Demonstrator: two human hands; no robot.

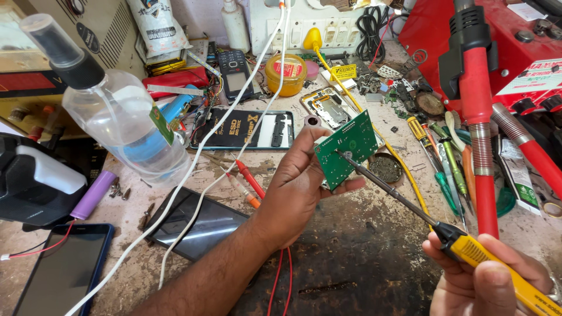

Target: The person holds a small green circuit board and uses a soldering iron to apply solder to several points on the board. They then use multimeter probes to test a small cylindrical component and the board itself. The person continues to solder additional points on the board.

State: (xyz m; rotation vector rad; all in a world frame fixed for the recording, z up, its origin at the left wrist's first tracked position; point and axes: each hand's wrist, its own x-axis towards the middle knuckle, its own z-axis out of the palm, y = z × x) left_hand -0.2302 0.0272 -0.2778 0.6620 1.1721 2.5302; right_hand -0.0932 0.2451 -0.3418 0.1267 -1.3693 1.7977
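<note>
Two hands: left hand holds circuit board, soldering iron tip touching it.

Left hand, forearm extended from below, fingers curled and thumb pressed in a pinch grip. Right hand, at lower right, closed in a pen-like grasp.

Bright, even daylight is flooding the scene, soft shadows are falling beneath the left hand, glare is whitening the plastic spray bottle, and wide-angle distortion is bending the edges while the near right hand is blurring slightly.
</note>
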